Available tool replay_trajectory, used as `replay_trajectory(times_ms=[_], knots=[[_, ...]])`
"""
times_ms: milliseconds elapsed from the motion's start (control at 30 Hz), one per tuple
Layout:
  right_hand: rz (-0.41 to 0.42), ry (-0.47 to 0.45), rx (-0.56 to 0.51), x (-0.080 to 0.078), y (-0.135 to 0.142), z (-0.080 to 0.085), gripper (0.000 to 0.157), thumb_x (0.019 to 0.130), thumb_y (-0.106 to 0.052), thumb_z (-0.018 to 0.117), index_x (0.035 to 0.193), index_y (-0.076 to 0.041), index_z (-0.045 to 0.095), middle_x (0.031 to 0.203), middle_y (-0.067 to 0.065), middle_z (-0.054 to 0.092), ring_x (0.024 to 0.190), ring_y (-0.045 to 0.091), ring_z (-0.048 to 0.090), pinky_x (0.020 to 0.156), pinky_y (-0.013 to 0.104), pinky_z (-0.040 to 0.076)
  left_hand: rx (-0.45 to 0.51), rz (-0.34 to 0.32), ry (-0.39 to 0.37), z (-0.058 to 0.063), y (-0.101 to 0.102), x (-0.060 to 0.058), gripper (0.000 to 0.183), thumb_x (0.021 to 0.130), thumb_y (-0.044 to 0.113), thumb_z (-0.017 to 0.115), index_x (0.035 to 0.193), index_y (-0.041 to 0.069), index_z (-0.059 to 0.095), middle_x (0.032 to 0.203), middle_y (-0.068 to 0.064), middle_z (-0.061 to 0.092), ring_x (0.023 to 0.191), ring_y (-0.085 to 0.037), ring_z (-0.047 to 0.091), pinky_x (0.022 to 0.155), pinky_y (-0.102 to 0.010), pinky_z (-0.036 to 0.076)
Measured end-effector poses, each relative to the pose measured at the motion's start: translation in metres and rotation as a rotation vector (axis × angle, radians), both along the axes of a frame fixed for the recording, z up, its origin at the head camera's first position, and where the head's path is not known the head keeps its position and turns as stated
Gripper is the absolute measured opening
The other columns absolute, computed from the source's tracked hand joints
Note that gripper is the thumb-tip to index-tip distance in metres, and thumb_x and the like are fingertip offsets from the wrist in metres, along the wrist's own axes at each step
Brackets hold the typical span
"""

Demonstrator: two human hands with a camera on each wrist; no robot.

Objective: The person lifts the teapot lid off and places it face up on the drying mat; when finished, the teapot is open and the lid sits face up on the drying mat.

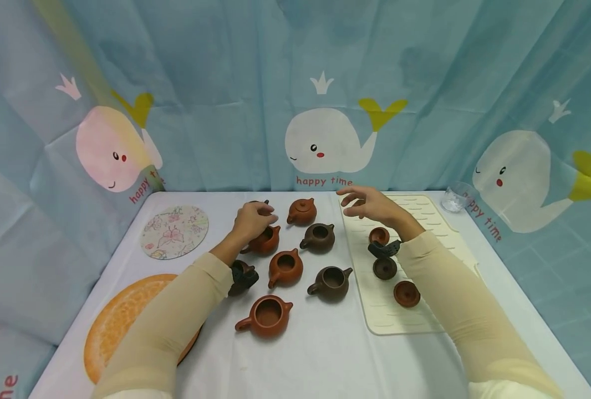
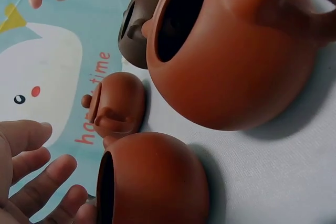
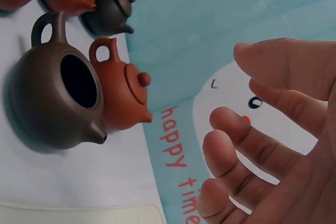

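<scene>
My left hand (image 1: 254, 221), fingers loosely bent and nothing held, hovers over the back-left teapots. Below it is a lidless reddish-brown teapot (image 1: 270, 244); behind it stands a dark teapot with its lid on (image 3: 107, 17), mostly hidden by the hand in the head view. My right hand (image 1: 370, 205) hangs in the air above the back of the cream mat (image 1: 375, 318), fingers spread and empty. Between the hands, a reddish-brown teapot (image 1: 302, 213) wears its lid, and a dark brown teapot (image 1: 319, 239) in front of it is lidless.
More lidless teapots stand nearer: a reddish one (image 1: 285, 269), a dark one (image 1: 331, 285) and another reddish one (image 1: 265, 318). Lids (image 1: 407, 293) lie on the mat. A floral round mat (image 1: 176, 233) and orange-slice mat (image 1: 121, 305) lie left; a clear cup (image 1: 455, 199) stands back right.
</scene>
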State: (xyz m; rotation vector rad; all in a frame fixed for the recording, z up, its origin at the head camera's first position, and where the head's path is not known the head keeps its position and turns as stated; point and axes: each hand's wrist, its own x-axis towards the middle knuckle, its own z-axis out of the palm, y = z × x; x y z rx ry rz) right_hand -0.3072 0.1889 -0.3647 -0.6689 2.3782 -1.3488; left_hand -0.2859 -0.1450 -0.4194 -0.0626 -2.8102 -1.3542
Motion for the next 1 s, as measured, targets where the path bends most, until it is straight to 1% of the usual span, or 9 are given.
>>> replay_trajectory(times_ms=[100, 167, 233, 333, 400, 500, 667, 833, 1000], knots=[[-0.017, -0.009, 0.019, -0.006, -0.006, -0.002, 0.050, 0.091, -0.014, 0.068, 0.138, -0.015, 0.051, 0.119, 0.016, 0.058, 0.099, 0.031, 0.058, 0.073, 0.045, 0.044, -0.023, 0.002, -0.025, 0.000, 0.004, -0.005, 0.027, 0.087, 0.027, 0.072, 0.110, 0.013, 0.071, 0.099, -0.003, 0.070, 0.097, -0.023, 0.061, 0.089, -0.046, 0.042], [-0.030, -0.005, 0.032, -0.011, -0.010, -0.004, 0.051, 0.091, -0.016, 0.068, 0.139, -0.016, 0.051, 0.118, 0.013, 0.059, 0.099, 0.030, 0.058, 0.074, 0.044, 0.044, -0.032, -0.009, -0.026, 0.002, 0.007, -0.009, 0.026, 0.087, 0.026, 0.072, 0.110, 0.013, 0.071, 0.098, -0.004, 0.070, 0.094, -0.023, 0.061, 0.088, -0.045, 0.042], [-0.040, 0.000, 0.036, -0.017, -0.014, -0.006, 0.051, 0.091, -0.016, 0.068, 0.139, -0.016, 0.051, 0.117, 0.014, 0.059, 0.099, 0.030, 0.058, 0.077, 0.045, 0.044, -0.045, -0.015, -0.018, 0.003, 0.010, -0.013, 0.025, 0.087, 0.026, 0.072, 0.109, 0.013, 0.071, 0.098, -0.004, 0.070, 0.092, -0.023, 0.061, 0.086, -0.044, 0.043], [-0.054, 0.009, 0.033, -0.026, -0.024, -0.012, 0.051, 0.090, -0.016, 0.069, 0.138, -0.015, 0.052, 0.116, 0.015, 0.058, 0.101, 0.029, 0.058, 0.081, 0.047, 0.044, -0.059, -0.025, -0.007, 0.002, 0.014, -0.019, 0.026, 0.088, 0.025, 0.071, 0.110, 0.011, 0.071, 0.099, -0.005, 0.070, 0.090, -0.023, 0.061, 0.083, -0.041, 0.046], [-0.056, 0.015, 0.027, -0.029, -0.030, -0.014, 0.050, 0.090, -0.014, 0.069, 0.138, -0.014, 0.052, 0.116, 0.017, 0.058, 0.103, 0.029, 0.057, 0.084, 0.047, 0.044, -0.059, -0.026, -0.018, 0.000, 0.017, -0.022, 0.027, 0.088, 0.025, 0.071, 0.111, 0.010, 0.071, 0.100, -0.005, 0.069, 0.090, -0.023, 0.061, 0.081, -0.040, 0.047], [-0.055, 0.034, 0.020, -0.033, -0.041, -0.018, 0.049, 0.091, -0.012, 0.068, 0.137, -0.012, 0.053, 0.114, 0.016, 0.058, 0.105, 0.030, 0.055, 0.086, 0.048, 0.044, -0.039, -0.030, -0.041, -0.003, 0.021, -0.025, 0.029, 0.088, 0.024, 0.071, 0.113, 0.008, 0.071, 0.102, -0.006, 0.068, 0.093, -0.024, 0.061, 0.080, -0.039, 0.048], [-0.069, 0.047, 0.019, -0.039, -0.058, -0.024, 0.047, 0.090, -0.011, 0.067, 0.135, -0.010, 0.054, 0.110, 0.015, 0.058, 0.105, 0.031, 0.055, 0.087, 0.050, 0.043, -0.018, -0.032, -0.053, -0.007, 0.022, -0.028, 0.029, 0.088, 0.021, 0.072, 0.113, 0.007, 0.071, 0.102, -0.007, 0.069, 0.092, -0.024, 0.062, 0.079, -0.039, 0.049], [-0.124, 0.037, 0.026, -0.044, -0.070, -0.031, 0.043, 0.090, -0.013, 0.068, 0.132, -0.011, 0.058, 0.107, 0.012, 0.058, 0.101, 0.029, 0.054, 0.085, 0.047, 0.043, -0.024, -0.042, -0.060, -0.008, 0.024, -0.032, 0.028, 0.087, 0.020, 0.072, 0.112, 0.006, 0.072, 0.103, -0.007, 0.069, 0.092, -0.023, 0.062, 0.078, -0.037, 0.050], [-0.146, 0.047, 0.023, -0.051, -0.082, -0.042, 0.036, 0.091, -0.010, 0.066, 0.127, -0.008, 0.061, 0.102, 0.013, 0.061, 0.097, 0.029, 0.056, 0.081, 0.043, 0.044, -0.039, -0.057, -0.067, -0.008, 0.030, -0.036, 0.027, 0.087, 0.020, 0.073, 0.111, 0.007, 0.073, 0.106, -0.007, 0.068, 0.092, -0.023, 0.062, 0.079, -0.038, 0.050]])
